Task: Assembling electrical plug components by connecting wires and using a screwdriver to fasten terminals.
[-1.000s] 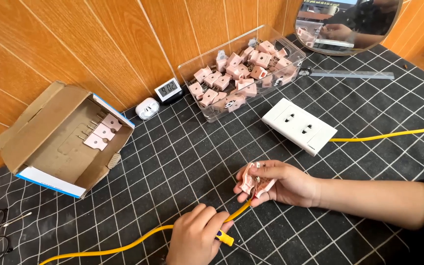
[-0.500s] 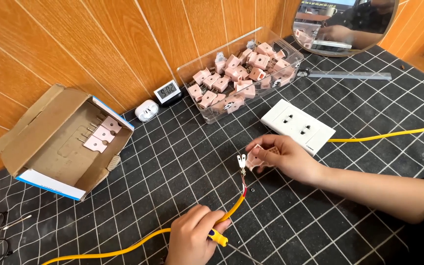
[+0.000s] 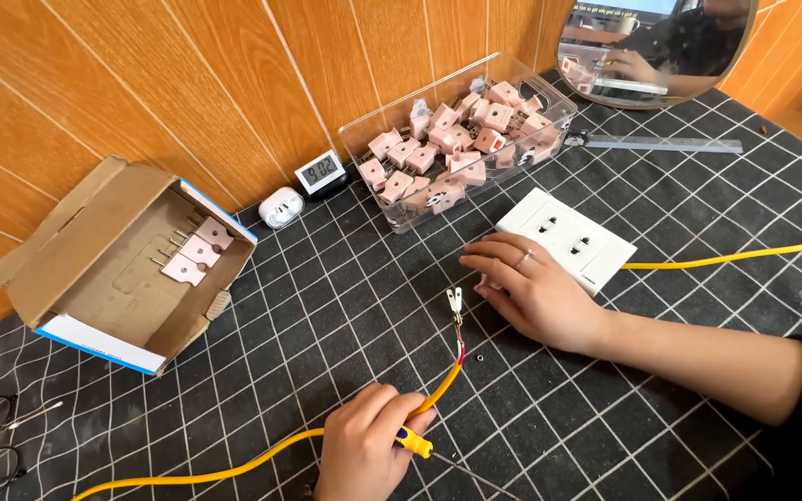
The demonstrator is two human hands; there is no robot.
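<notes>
Wiring step: left hand [image 3: 364, 455] grips yellow cable [image 3: 234, 462] and screwdriver [image 3: 415, 443], right hand [image 3: 531, 289] lies flat, released, beside the cable's terminals [image 3: 455, 300] (pink plug shell probably needed next).

Left hand [image 3: 364, 455] fisted, right hand [image 3: 536, 292] flat

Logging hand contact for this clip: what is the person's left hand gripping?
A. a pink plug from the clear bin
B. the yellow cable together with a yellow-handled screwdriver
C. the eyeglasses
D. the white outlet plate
B: the left hand is closed around the yellow cable and a yellow-handled screwdriver, while the right hand lies flat on the mat beside the white outlet plate.
</notes>
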